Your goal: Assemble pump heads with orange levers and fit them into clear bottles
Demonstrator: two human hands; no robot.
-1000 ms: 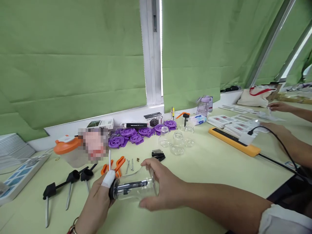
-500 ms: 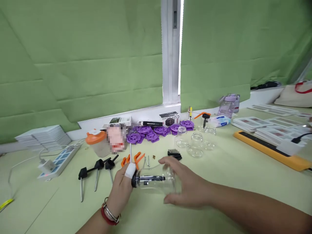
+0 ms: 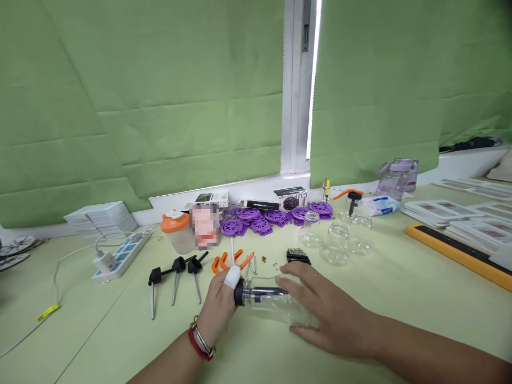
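jar [image 3: 272,301] on table [image 3: 400,288] between both hands, spare jars [image 3: 336,242] behind, pump heads [image 3: 176,269] left

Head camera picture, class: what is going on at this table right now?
A person holds a clear glass jar on its side just above the green table. The right hand cups the jar's body, while the left hand grips the black cap at its neck, one finger wrapped in white tape. Three black-headed metal rods, orange clips, purple discs and empty jars lie beyond.
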